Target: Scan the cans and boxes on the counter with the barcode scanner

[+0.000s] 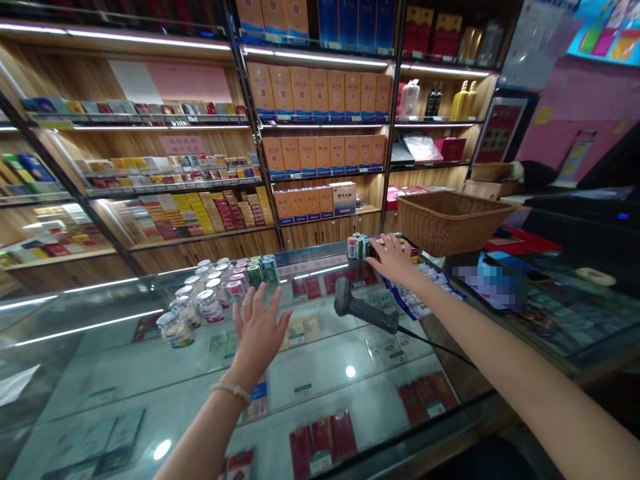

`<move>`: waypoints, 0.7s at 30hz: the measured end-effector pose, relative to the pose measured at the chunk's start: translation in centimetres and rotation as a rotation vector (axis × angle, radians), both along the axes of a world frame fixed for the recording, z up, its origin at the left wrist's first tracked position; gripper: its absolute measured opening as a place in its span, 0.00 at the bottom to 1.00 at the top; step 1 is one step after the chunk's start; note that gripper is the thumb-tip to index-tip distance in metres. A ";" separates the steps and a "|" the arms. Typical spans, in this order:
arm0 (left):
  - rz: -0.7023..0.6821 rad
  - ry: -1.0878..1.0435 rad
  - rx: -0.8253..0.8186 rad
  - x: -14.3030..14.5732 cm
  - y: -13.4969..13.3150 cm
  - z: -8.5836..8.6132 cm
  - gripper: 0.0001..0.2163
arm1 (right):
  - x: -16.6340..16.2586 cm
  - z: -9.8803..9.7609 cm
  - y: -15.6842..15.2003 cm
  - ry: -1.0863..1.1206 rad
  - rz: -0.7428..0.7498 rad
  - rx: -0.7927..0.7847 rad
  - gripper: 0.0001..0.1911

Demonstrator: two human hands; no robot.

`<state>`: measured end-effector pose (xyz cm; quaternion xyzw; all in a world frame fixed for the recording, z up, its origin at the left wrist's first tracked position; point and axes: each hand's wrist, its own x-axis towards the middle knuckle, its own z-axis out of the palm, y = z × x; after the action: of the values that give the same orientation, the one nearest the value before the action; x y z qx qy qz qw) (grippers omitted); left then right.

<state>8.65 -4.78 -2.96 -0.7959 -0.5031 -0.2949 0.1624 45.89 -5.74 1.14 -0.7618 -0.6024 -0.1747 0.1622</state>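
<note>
My left hand hovers above the glass counter with its fingers spread, open and holding nothing; a bead bracelet sits on the wrist. Just beyond it stand several small jars and green cans. My right hand reaches far across the counter with its fingers laid over small packs beside a stack of little green-and-white boxes. Whether it grips anything I cannot make out. A grey barcode scanner lies on the glass between my arms, its cable running right.
A wicker basket stands at the counter's right end beside my right hand. Wall shelves behind hold orange boxes, cigarette packs and bottles. Red packs lie under the glass. A tape roll sits on the right counter.
</note>
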 end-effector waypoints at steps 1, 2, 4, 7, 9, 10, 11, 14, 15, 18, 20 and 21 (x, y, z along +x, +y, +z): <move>0.002 -0.004 -0.005 0.0 0.0 0.0 0.24 | 0.4 0.0 0.5 0.008 -0.009 -0.002 0.31; 0.002 -0.006 -0.013 0.0 0.1 0.0 0.24 | 0.8 -0.1 1.0 0.017 -0.019 -0.008 0.31; -0.002 -0.008 -0.035 0.0 0.2 0.1 0.24 | 1.4 -0.3 1.7 0.030 -0.031 -0.031 0.32; -0.020 -0.011 -0.056 -0.1 0.5 -0.1 0.24 | 1.8 -0.5 2.6 0.038 -0.048 -0.059 0.32; -0.025 -0.018 -0.046 0.0 0.6 -0.3 0.24 | 2.0 -0.5 3.1 0.041 -0.060 -0.068 0.33; -0.026 -0.019 -0.038 0.0 0.7 -0.4 0.24 | 2.1 -0.5 3.4 0.043 -0.065 -0.072 0.33; -0.027 -0.017 -0.030 0.0 0.7 -0.5 0.24 | 2.2 -0.4 3.8 0.044 -0.068 -0.077 0.33; -0.019 -0.001 -0.010 0.1 0.7 -0.6 0.24 | 2.5 -0.1 5.0 0.038 -0.062 -0.099 0.34; -0.014 0.005 -0.004 0.1 0.8 -0.6 0.24 | 2.6 -0.1 5.4 0.035 -0.059 -0.107 0.35; -0.004 0.021 0.003 0.1 0.8 -0.6 0.23 | 2.9 -0.1 6.5 0.023 -0.055 -0.124 0.36; 0.000 0.026 0.003 0.1 0.7 -0.7 0.23 | 2.9 -0.2 6.9 0.014 -0.053 -0.127 0.35; 0.001 0.026 0.005 0.1 0.7 -0.7 0.23 | 2.9 -0.2 7.0 0.008 -0.049 -0.125 0.35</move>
<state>8.77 -4.08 -3.64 -0.7990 -0.5006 -0.2857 0.1710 48.81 1.25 0.92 -0.7858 -0.5925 -0.1376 0.1121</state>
